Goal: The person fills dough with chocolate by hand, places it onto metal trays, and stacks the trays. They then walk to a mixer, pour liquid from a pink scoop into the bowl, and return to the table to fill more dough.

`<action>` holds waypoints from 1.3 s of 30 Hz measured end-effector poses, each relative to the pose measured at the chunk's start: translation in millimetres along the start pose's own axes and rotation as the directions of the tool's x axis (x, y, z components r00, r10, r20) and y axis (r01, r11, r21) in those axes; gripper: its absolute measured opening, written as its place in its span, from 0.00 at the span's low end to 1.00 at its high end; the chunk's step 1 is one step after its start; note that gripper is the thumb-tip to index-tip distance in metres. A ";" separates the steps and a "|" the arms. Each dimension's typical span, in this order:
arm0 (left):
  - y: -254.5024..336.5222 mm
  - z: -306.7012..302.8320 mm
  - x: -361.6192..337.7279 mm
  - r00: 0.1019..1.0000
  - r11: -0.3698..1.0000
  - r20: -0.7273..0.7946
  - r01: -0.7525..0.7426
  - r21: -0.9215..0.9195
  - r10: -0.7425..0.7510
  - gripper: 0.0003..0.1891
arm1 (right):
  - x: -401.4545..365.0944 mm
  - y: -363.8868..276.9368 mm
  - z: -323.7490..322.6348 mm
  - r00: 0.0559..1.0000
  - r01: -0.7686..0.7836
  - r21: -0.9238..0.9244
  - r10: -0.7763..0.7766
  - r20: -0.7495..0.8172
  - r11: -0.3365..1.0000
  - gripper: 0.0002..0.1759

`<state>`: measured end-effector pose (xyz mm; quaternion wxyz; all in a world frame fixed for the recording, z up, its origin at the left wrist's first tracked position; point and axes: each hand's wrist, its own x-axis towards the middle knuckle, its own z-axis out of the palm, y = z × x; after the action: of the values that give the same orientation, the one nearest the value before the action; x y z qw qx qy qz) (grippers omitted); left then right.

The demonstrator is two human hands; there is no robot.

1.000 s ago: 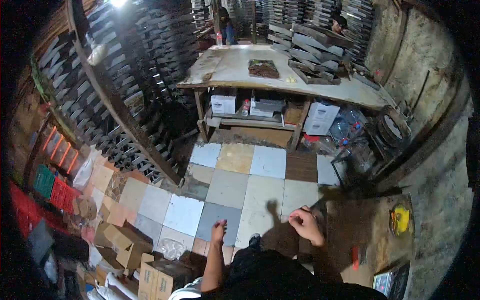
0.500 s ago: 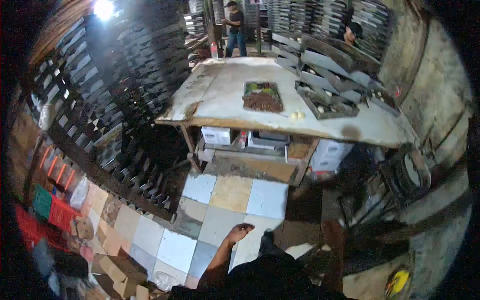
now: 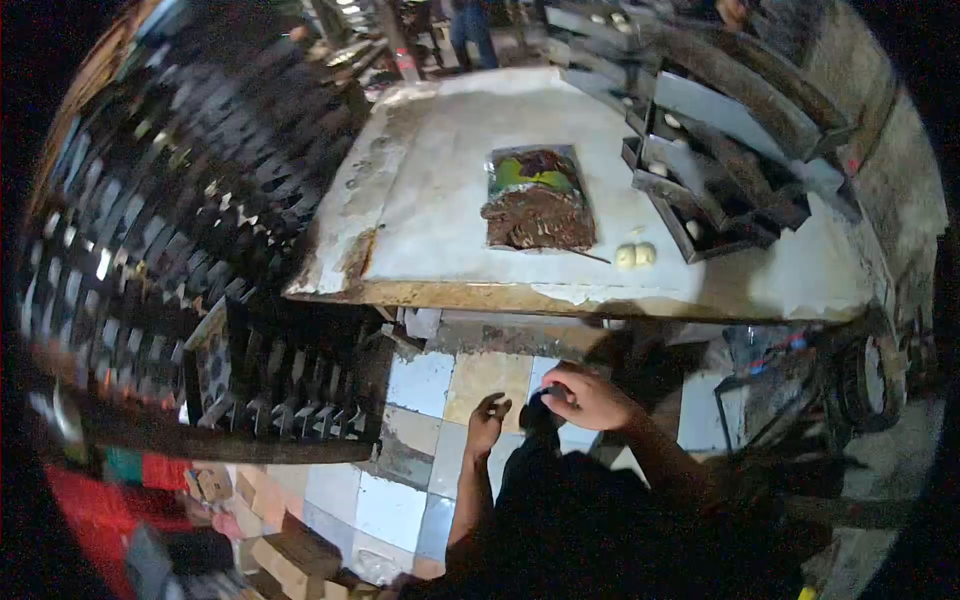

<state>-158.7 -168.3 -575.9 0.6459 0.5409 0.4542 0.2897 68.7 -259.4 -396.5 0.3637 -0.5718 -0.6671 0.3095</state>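
Note:
My left hand (image 3: 489,422) hangs over the tiled floor in front of the table, its fingers curled; whether it holds anything is too small to tell. To its right my right hand (image 3: 582,398) is raised with thumb and fingers bent towards each other, and its grip is unclear. Both hands are apart and nearest to the table's front edge. On the pale tabletop (image 3: 440,220) lies a plastic bag with brown filling (image 3: 540,215), a thin stick at its lower right corner. Beside it sit pale dough pieces (image 3: 635,255).
Stacked metal trays (image 3: 720,180) holding pale pieces stand on the table's right. Racks (image 3: 200,150) line the left side. A cardboard box (image 3: 290,565) and red crates (image 3: 95,505) are at lower left. A person in jeans (image 3: 472,38) stands behind the table.
The table appears closer and larger. My right hand has risen from low on the right towards the middle, and my left hand sits slightly higher.

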 end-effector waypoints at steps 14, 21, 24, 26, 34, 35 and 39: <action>175.7 241.5 269.0 0.588 0.337 0.696 -0.808 0.483 0.411 0.15 | 45.8 165.6 -166.0 0.717 -0.553 -0.047 0.446 -0.536 0.832 0.17; 130.3 289.0 265.1 0.734 0.342 0.557 -0.676 0.653 0.389 0.16 | 77.0 236.2 -203.2 0.777 -0.455 -0.042 0.373 -0.507 0.890 0.16; 160.8 261.7 262.4 0.957 0.836 0.277 -0.219 0.503 0.085 0.16 | 89.4 261.5 -218.4 0.762 -0.611 0.053 0.605 -0.232 0.790 0.17; 159.6 236.3 268.6 0.986 0.984 0.026 -0.167 0.063 0.165 0.17 | 104.4 250.7 -243.9 0.726 -0.680 0.085 0.685 -0.062 0.728 0.18; 311.3 272.4 235.3 0.863 0.752 0.211 -0.504 0.425 0.459 0.49 | 170.6 198.8 -252.0 0.954 -0.120 0.633 0.266 -0.141 0.765 0.19; 315.8 270.9 230.3 0.834 0.743 0.253 -0.552 0.379 0.491 0.47 | 173.0 195.2 -248.5 0.956 0.028 0.675 0.178 -0.234 0.738 0.19; 299.3 236.2 205.5 0.927 0.935 0.133 -0.354 0.004 0.350 0.37 | 168.0 143.0 -250.5 0.847 0.423 0.059 -0.371 -0.380 0.904 0.26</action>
<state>175.2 -19.3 -343.7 0.6040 0.6403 0.3108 0.3587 342.2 -72.1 -356.6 0.5750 -0.4408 -0.6695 0.1636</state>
